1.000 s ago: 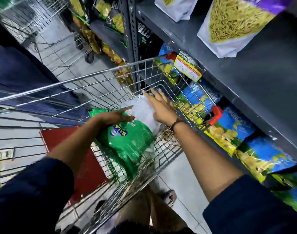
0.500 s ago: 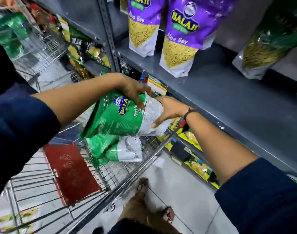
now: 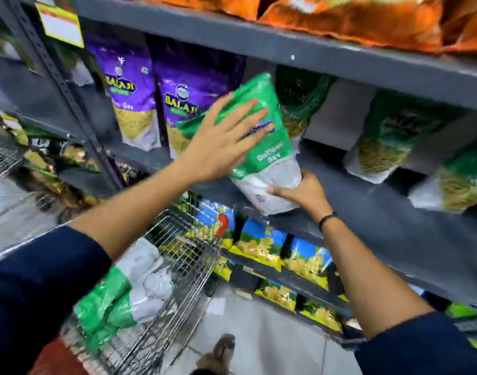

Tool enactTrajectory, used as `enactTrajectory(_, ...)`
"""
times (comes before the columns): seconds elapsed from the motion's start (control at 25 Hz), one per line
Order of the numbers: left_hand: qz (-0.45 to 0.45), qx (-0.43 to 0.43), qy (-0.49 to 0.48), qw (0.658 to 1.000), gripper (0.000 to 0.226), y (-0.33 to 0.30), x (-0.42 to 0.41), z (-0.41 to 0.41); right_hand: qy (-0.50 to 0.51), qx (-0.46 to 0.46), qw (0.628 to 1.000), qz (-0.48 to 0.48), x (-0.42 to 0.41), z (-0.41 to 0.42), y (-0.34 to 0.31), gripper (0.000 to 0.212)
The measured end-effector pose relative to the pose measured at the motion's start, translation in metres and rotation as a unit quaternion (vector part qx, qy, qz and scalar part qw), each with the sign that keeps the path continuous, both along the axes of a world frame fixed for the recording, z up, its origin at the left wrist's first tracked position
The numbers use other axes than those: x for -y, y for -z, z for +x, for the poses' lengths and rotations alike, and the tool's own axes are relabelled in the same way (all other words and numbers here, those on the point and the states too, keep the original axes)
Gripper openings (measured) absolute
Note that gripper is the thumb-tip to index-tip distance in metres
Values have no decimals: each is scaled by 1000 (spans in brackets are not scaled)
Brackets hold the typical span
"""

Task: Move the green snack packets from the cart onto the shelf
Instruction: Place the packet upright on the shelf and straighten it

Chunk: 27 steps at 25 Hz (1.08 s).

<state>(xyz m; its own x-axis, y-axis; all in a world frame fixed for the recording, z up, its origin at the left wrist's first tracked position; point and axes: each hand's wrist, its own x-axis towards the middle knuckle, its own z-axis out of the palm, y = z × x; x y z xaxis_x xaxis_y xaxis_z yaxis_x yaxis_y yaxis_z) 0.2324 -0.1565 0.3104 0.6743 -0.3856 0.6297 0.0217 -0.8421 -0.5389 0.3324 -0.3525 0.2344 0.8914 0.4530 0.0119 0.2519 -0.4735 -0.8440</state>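
The right hand (image 3: 302, 193) clenches the green packet (image 3: 261, 147) at its white base above the shelf (image 3: 367, 201); the left hand (image 3: 221, 142), fingers splayed flat, steadies its face, likely standing it upright. More wait in the cart (image 3: 183, 255).

Grey metal shelf (image 3: 381, 212) and wire shopping cart (image 3: 188, 255) with their loads

Two purple snack pouches (image 3: 131, 104) are stood upright at the left of the shelf board, and dark green pouches (image 3: 389, 136) at its right. A bright green-and-white snack packet (image 3: 270, 158) is tilted at the front edge. More green-and-white packets (image 3: 123, 296) are lain in the cart.
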Motion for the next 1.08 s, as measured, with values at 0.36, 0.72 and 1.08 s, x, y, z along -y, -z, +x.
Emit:
enactTrajectory(0.36, -820, -268, 20, 504, 76, 100, 29, 70, 112, -119, 974, 155, -28, 25, 66, 87)
enactTrajectory(0.72, -831, -291, 32, 472, 76, 112, 13, 82, 339, -16, 935, 99, -45, -14, 59, 106)
enactTrajectory(1.08, -926, -75, -37, 367, 55, 117, 10, 102, 312, -36, 920, 236, -49, 17, 60, 31)
